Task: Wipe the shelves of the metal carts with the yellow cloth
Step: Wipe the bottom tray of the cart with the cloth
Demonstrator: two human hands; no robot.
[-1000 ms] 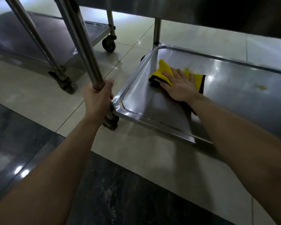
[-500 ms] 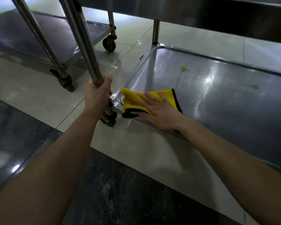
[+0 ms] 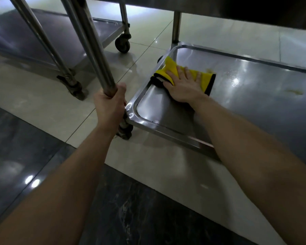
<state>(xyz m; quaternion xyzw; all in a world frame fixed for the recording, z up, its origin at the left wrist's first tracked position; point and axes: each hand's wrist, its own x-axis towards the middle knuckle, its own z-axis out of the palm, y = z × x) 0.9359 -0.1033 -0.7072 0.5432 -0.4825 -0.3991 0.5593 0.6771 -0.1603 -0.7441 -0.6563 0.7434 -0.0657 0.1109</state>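
Yellow cloth [image 3: 205, 80]: folded, black edging along its right and near-left sides, one yellow corner lifted up against the rim. It lies on the bottom shelf [image 3: 254, 106] of the nearer metal cart, at the left end, towards the far corner.

My right hand [image 3: 185, 85] lies flat on the cloth, fingers straight and slightly spread, palm pressing down. My left hand [image 3: 110, 105] is wrapped round the cart's near corner post [image 3: 95, 59], thumb on top.

The shelf is a shallow steel tray with a raised rim and a glossy surface. I note a yellowish smear [image 3: 296, 92] on it well to the right of the cloth, and a fainter mark [image 3: 209, 70] just beyond the cloth's far edge.

A caster [image 3: 125, 131] sits below the gripped post. A second cart's shelf [image 3: 25, 36] is to the left, its wheel [image 3: 122, 44] on pale floor tiles [image 3: 42, 106].
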